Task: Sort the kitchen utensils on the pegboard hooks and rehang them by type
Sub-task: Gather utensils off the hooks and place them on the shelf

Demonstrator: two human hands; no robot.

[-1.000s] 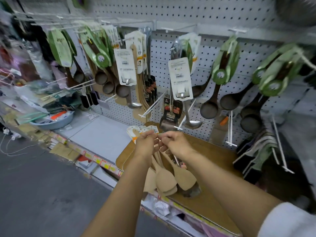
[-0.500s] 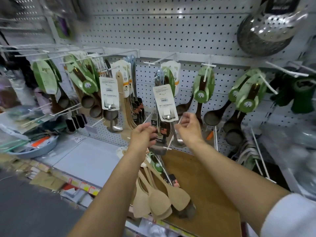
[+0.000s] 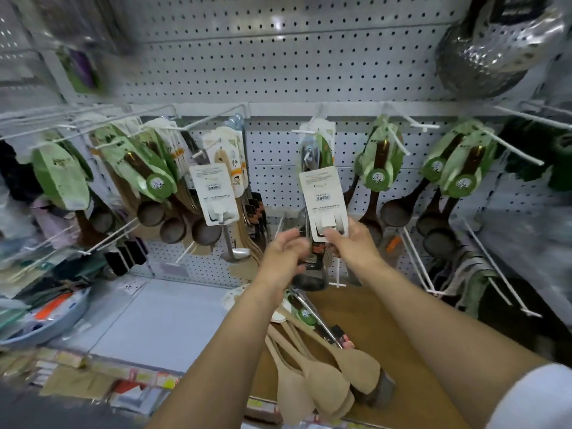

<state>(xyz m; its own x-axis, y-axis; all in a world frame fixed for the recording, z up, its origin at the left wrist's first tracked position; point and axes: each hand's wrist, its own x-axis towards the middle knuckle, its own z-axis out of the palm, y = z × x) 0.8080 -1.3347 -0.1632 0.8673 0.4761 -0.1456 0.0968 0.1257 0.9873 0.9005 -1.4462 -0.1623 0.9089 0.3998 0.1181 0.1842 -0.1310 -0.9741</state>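
Both hands are working at the white carded utensil (image 3: 323, 202) hanging from a peg in the middle of the pegboard (image 3: 278, 57), and that card serves as the landmark here. The right hand (image 3: 349, 243) is pinching the card's lower edge between thumb and fingers, so it is closing on the card itself. The left hand (image 3: 286, 258), just left of and slightly below the card, is curling around dark handles and a metal shaft that are hanging under the card; exactly which pieces it is gripping cannot be told, since its fingers are covering them.

The carded utensil's long axis is running nearly vertical, top at the peg above the hands, bowl end lost behind them. Judging from this, the coming move depends on lifting the card up and toward the person along its peg, and the right hand is the nearer one for that.

Below the card, a bundle of wooden spatulas (image 3: 322, 379) is lying on a wooden board (image 3: 387, 335) on the shelf, apart from both hands, blades pointing toward the person. Right of the card, dark ladles in green sleeves (image 3: 379, 162) are hanging on neighbouring pegs; left of it, a second white carded utensil (image 3: 215, 193) is hanging.
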